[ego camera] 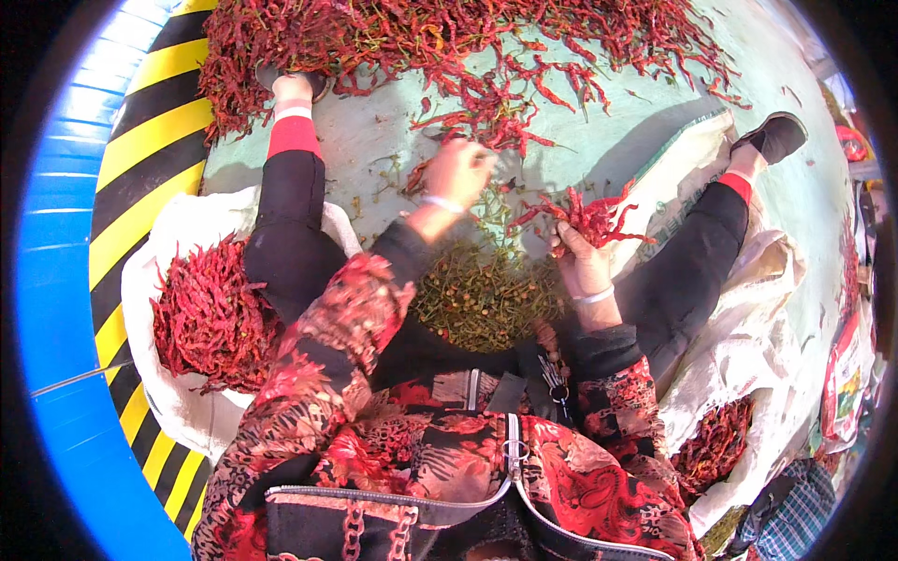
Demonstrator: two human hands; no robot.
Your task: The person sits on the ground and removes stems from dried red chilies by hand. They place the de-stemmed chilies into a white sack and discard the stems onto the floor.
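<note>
My right hand (588,265) grips a bunch of dried red chilli peppers (593,214), whose tips fan out above the fingers. My left hand (454,175) is blurred, its fingers curled by the near edge of a loose scatter of red chillies (484,119); whether it holds anything is not clear. Between my legs lies a heap of greenish-brown stems and bits (491,298), with more stems strewn below the left hand. Beyond my hands spreads a large pile of red chillies (421,42) on the pale green floor (631,105).
Left of my left leg stands an open white woven sack (140,294) full of red chillies (210,319). A second white sack (758,301) lies along my right leg, with darker chillies (715,445) at its mouth. A yellow-and-black striped band (151,147) borders a blue panel (59,294) at left.
</note>
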